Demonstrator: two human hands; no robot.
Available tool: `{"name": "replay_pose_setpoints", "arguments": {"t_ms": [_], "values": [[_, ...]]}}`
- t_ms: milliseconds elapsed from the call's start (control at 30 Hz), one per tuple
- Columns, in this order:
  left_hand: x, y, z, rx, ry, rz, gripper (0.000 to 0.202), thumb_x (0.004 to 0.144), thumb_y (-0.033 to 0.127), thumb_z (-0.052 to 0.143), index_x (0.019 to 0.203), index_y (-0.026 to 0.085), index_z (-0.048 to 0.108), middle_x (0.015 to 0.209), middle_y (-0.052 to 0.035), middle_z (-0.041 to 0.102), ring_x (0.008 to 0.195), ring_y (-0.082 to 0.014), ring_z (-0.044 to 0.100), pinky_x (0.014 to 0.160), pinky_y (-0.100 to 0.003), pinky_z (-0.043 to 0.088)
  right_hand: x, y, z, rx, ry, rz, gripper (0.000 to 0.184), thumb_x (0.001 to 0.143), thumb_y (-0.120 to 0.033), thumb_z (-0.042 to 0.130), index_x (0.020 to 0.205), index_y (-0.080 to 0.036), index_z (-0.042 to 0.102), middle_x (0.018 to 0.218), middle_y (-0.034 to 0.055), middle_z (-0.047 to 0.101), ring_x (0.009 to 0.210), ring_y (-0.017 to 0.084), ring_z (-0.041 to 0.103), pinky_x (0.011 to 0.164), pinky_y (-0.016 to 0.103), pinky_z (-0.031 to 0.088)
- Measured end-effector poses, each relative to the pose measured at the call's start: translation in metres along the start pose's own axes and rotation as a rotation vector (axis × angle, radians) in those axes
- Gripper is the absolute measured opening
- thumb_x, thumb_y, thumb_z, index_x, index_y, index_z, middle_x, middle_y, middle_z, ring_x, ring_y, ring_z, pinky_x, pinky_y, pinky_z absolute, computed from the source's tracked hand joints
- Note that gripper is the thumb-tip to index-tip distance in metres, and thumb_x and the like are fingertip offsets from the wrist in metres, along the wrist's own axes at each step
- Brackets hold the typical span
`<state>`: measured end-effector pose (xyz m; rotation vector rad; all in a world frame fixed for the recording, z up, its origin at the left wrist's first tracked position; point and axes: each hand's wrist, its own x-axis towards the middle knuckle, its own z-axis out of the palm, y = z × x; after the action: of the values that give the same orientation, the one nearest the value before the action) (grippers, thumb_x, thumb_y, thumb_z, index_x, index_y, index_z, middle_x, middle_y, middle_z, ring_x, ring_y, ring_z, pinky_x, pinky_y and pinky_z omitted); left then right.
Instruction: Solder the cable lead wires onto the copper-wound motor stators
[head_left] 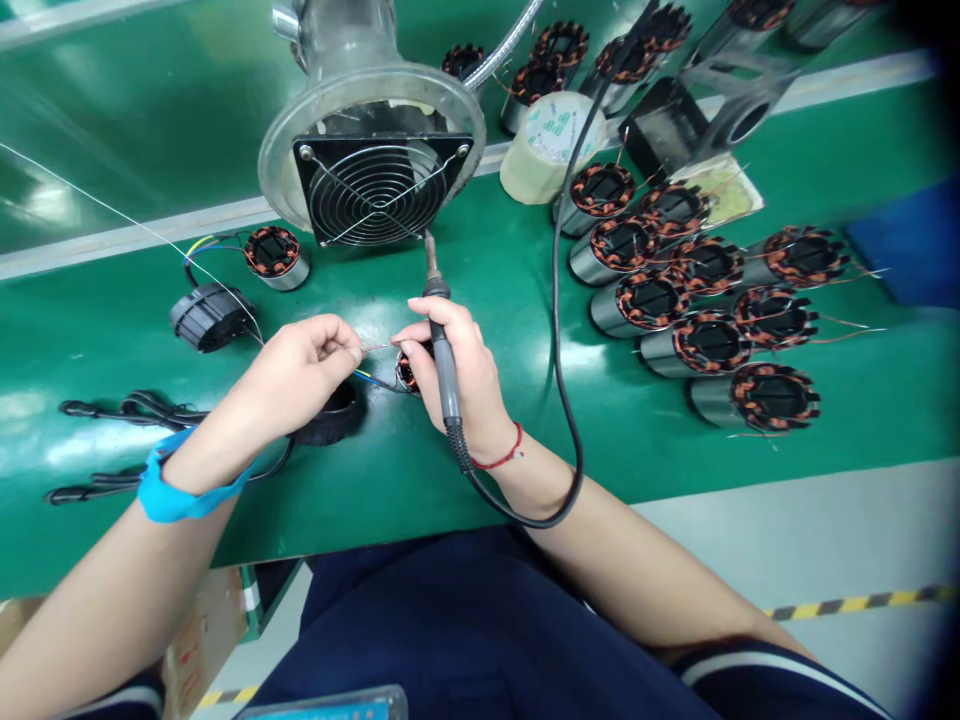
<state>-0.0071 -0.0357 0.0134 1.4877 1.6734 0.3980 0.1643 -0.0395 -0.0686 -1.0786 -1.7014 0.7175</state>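
Note:
My right hand (466,365) is closed around a soldering iron (444,370), its tip pointing away from me toward the fan grille. Between my right thumb and forefinger is also the end of a thin copper wire (379,347). My left hand (311,370) pinches the other end of that wire. Behind my right fingers sits a copper-wound motor stator (407,370), mostly hidden. Blue and yellow leads (373,378) run from it toward a black round housing (330,418) under my left hand. A thin pale strand (135,215) stretches from the upper left to near my left hand.
A fume extractor with a fan grille (379,195) stands ahead. Wound stators (709,343) crowd the right side, near a tape roll (551,145). At left are another stator (277,257), a black housing (212,317) and black cables (135,410). The iron's cord (556,300) loops over my right forearm.

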Motion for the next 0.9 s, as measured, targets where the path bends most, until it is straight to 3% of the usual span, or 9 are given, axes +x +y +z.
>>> {"name": "replay_pose_setpoints", "arguments": {"t_ms": [200,333,433,600,900], "values": [[0.000,0.011,0.011,0.020,0.081,0.006,0.014,0.077,0.031,0.064,0.077,0.020,0.073,0.069,-0.0004,0.069,0.059,-0.0141,0.055,0.057,-0.026,0.042,-0.002,0.002,0.002,0.009,0.009,-0.014,0.032,0.094,-0.020,0.050,0.123,-0.032,0.045,0.093,-0.0038,0.073,0.092,0.017,0.067,0.090,0.037,0.050],[0.002,0.013,0.014,0.076,0.076,0.047,0.016,0.079,0.032,0.063,0.081,0.022,0.076,0.077,-0.0009,0.074,0.068,-0.0168,0.061,0.065,-0.027,0.046,-0.002,0.002,0.001,0.026,-0.005,-0.029,0.035,0.093,-0.017,0.050,0.125,-0.030,0.045,0.094,-0.0041,0.073,0.093,0.017,0.065,0.089,0.036,0.048],[0.001,0.010,0.009,0.104,0.049,0.048,0.021,0.080,0.038,0.063,0.086,0.021,0.075,0.074,-0.0005,0.072,0.064,-0.0153,0.058,0.061,-0.026,0.044,-0.003,0.002,0.000,0.024,-0.023,-0.025,0.037,0.093,-0.016,0.048,0.128,-0.029,0.043,0.099,-0.0026,0.073,0.095,0.018,0.065,0.089,0.036,0.047],[-0.003,0.011,0.004,0.072,0.044,-0.024,0.023,0.078,0.036,0.061,0.066,0.017,0.064,0.061,0.0008,0.060,0.057,-0.0126,0.048,0.057,-0.025,0.039,-0.005,0.002,-0.002,0.020,0.008,-0.023,0.040,0.093,-0.016,0.047,0.131,-0.028,0.043,0.112,0.0009,0.071,0.104,0.019,0.064,0.089,0.036,0.048],[0.002,0.013,0.017,-0.030,0.129,-0.079,0.021,0.073,0.035,0.064,0.070,0.016,0.071,0.064,0.0000,0.062,0.059,-0.0119,0.047,0.059,-0.025,0.037,-0.005,0.001,-0.001,0.018,0.005,-0.038,0.038,0.092,-0.014,0.046,0.129,-0.023,0.046,0.105,0.0005,0.073,0.098,0.017,0.064,0.090,0.033,0.046]]}}
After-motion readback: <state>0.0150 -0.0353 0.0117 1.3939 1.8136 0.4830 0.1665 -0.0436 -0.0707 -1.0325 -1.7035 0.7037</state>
